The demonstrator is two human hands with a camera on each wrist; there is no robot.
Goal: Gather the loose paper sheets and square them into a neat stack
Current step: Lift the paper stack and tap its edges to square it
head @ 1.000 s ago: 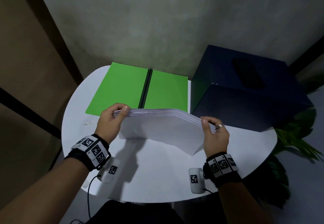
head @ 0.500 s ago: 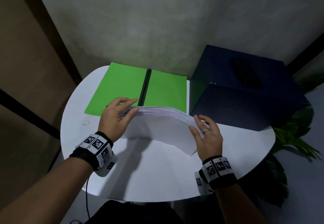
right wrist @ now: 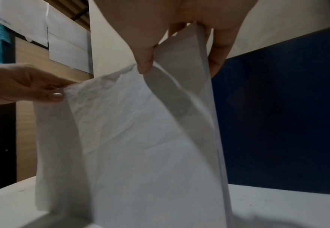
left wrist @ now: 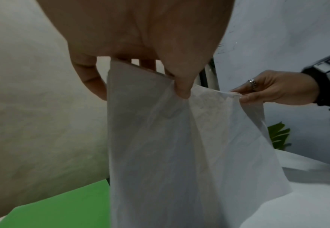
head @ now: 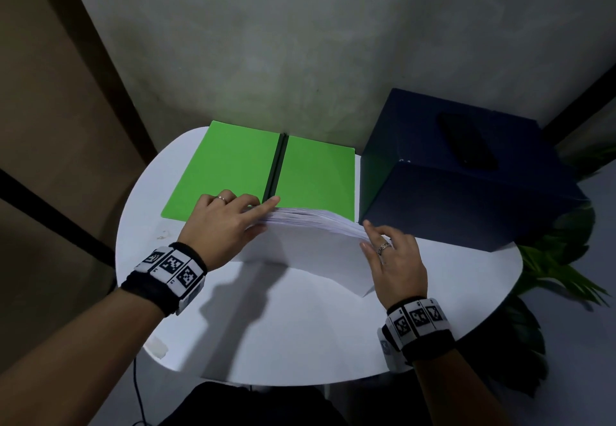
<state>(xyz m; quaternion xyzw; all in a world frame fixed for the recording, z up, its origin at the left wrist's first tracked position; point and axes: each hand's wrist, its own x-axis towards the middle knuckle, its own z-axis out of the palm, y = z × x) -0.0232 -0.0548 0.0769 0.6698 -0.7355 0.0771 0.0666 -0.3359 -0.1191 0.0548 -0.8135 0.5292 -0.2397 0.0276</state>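
Note:
A stack of white paper sheets (head: 310,249) stands on its long edge on the white round table (head: 300,335), its top edges fanned and uneven. My left hand (head: 263,212) holds the upper left corner, with the fingers lying over the top edge. In the left wrist view, the left hand (left wrist: 142,86) has its thumb on the near face of the sheets (left wrist: 179,154) and its fingers behind. My right hand (head: 370,239) pinches the upper right corner. The right wrist view shows the right hand (right wrist: 179,66) with its thumb in front of the stack (right wrist: 140,138) and its fingers behind.
An open green folder (head: 230,172) lies flat behind the stack. A dark blue box (head: 466,199) stands at the right, close to my right hand, with a black flat object (head: 466,145) on top. Plant leaves (head: 560,259) reach past the table's right edge. A wall is close behind.
Both hands have turned from gripping the stack's sides to lying over its top corners, backs up. The left fingers have stretched along the top edge. The stack stays upright on the table.

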